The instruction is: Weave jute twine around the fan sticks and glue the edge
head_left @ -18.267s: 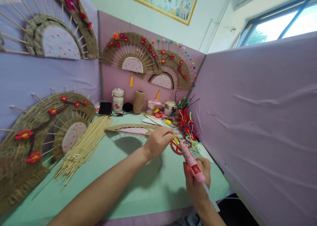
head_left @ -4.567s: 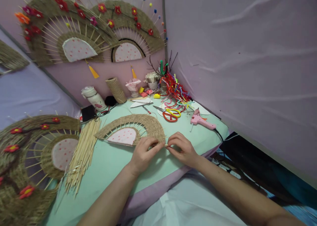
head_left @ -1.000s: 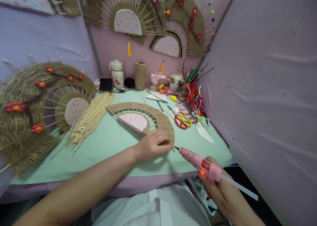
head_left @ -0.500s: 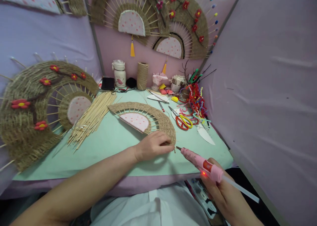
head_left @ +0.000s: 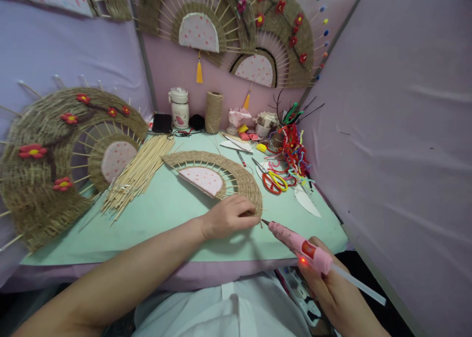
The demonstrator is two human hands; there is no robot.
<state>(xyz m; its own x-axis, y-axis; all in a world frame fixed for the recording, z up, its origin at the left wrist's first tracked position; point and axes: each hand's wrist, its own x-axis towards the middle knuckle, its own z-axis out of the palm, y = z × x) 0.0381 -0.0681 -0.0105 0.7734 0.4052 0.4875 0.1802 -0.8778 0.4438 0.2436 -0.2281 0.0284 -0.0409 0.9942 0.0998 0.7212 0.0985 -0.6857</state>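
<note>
On the pale green tabletop lies a half-round twine fan [head_left: 224, 165] with thin sticks and a pink spotted centre panel. My left hand [head_left: 230, 216] is closed on its near right end, fingers pinched together, covering part of the twine. My right hand [head_left: 328, 283] is wrapped round a pink hot glue gun [head_left: 295, 243] with a small red light lit. A clear glue stick [head_left: 363, 285] sticks out of the gun's back. The gun's nozzle points at the fan's end, close beside my left fingertips; whether it touches the twine I cannot tell.
Left of the fan lie a heap of thin sticks [head_left: 138, 174] and a larger flowered fan [head_left: 40, 179]. Scissors [head_left: 273, 179], white paper pieces [head_left: 307, 200] and colourful pipe cleaners [head_left: 293, 147] lie to the right. A twine spool [head_left: 214, 113] and a white bottle [head_left: 179, 108] stand behind.
The view has shifted very slightly. Both hands, the fan and the glue gun stay nearly in place.
</note>
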